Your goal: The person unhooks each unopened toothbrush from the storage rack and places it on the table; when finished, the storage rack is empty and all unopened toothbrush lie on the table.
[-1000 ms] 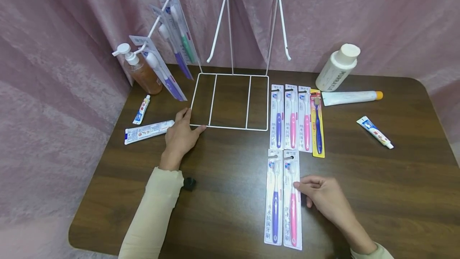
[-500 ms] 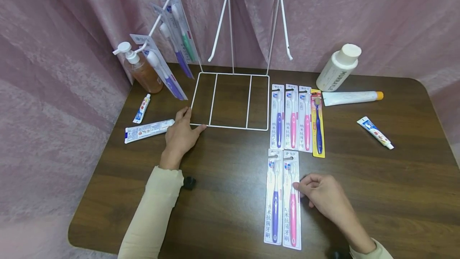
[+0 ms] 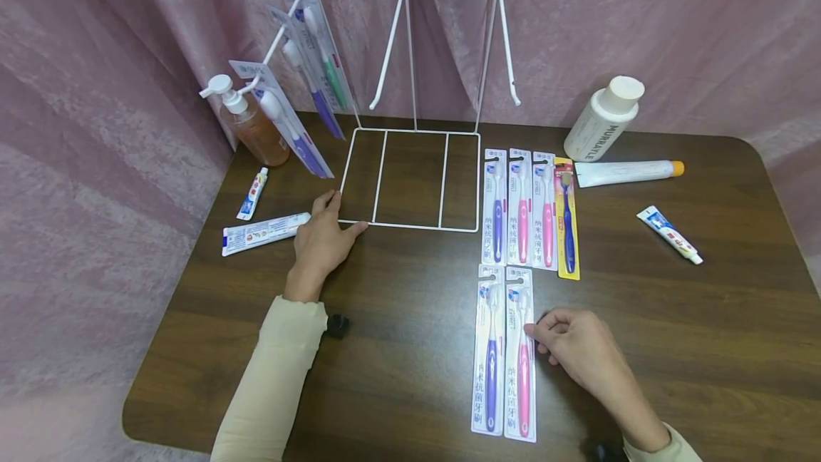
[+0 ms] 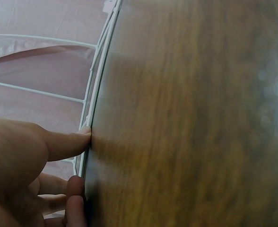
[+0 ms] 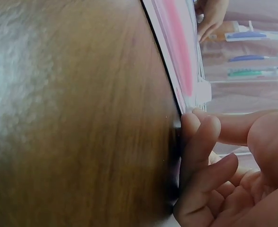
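Where the right hand point(image 3: 580, 351) rests, its curled fingertips point(image 5: 195, 142) are set against the right long edge of the carded pink-handled toothbrush pack point(image 3: 520, 355), which lies flat on the dark wooden table point(image 3: 673, 348), long axis running away from the person. Whether the edge is pinched cannot be told. A purple-handled pack point(image 3: 489, 351) touches its left side. Well apart, the left hand point(image 3: 323, 241) presses relaxed fingers on the near-left corner of the white wire rack point(image 3: 413, 180). Four more packs point(image 3: 529, 209) lie beyond.

right hand point(image 5: 229, 175): fingers curled against the pack's edge
pink toothbrush pack point(image 5: 177, 56): flat on the table point(image 5: 73, 118)
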A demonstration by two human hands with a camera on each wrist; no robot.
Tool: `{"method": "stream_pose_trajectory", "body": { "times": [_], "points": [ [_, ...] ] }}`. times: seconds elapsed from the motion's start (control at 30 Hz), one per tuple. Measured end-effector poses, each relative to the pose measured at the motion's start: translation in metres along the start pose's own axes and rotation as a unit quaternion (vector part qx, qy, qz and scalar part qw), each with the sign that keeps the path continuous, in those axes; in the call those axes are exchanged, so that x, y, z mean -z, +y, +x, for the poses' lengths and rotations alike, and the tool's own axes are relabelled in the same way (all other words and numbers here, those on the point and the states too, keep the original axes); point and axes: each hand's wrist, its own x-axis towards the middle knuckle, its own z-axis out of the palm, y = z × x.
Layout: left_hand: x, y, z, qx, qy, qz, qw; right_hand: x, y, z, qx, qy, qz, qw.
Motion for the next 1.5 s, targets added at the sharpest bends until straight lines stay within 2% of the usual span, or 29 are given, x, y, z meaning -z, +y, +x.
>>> {"method": "stream_pose_trajectory", "body": {
  "times": [0.3,0.43,0.57,0.63,0.73,0.8,0.93,1.0,1.07,1.13,1.3,1.43,1.5],
  "points": [
    [0.004,0.003,-0.003,0.0,0.001,-0.001,1.0,0.0,0.0,0.001,-0.005,-0.004,-0.001,1.0],
    [0.007,0.005,-0.005,0.003,-0.008,0.001,1.0,0.006,-0.004,0.0,-0.006,-0.01,0.002,1.0],
    [0.01,0.006,-0.006,-0.003,-0.005,0.0,1.0,0.018,-0.016,0.001,0.02,0.015,0.008,1.0],
    [0.011,0.006,-0.006,-0.005,0.0,-0.005,1.0,0.024,-0.029,0.005,0.05,0.036,0.02,0.998],
    [0.011,0.005,-0.006,-0.005,-0.001,-0.003,1.0,0.027,-0.055,0.013,0.102,0.068,0.05,0.991],
    [0.011,0.005,-0.006,-0.005,-0.002,-0.004,1.0,0.026,-0.077,0.023,0.146,0.092,0.088,0.981],
    [0.009,0.005,-0.006,-0.008,-0.004,0.004,0.9999,0.017,-0.125,0.047,0.242,0.121,0.179,0.946],
    [0.007,0.005,-0.005,-0.01,-0.002,0.008,0.9999,0.012,-0.152,0.06,0.289,0.115,0.216,0.925],
    [0.005,0.002,-0.004,-0.01,-0.001,0.012,0.9999,0.006,-0.181,0.072,0.324,0.095,0.226,0.914],
    [0.005,-0.001,-0.003,-0.011,0.0,0.008,0.9999,-0.001,-0.21,0.084,0.347,0.076,0.21,0.911],
    [0.006,-0.004,0.0,-0.015,0.0,0.011,0.9998,-0.014,-0.274,0.107,0.374,0.036,0.11,0.92],
    [0.003,-0.006,0.001,-0.024,0.001,0.011,0.9996,-0.026,-0.309,0.118,0.401,0.025,0.067,0.913],
    [0.0,-0.005,0.001,-0.031,0.004,0.006,0.9995,-0.034,-0.32,0.12,0.418,0.034,0.059,0.906]
  ]
}}
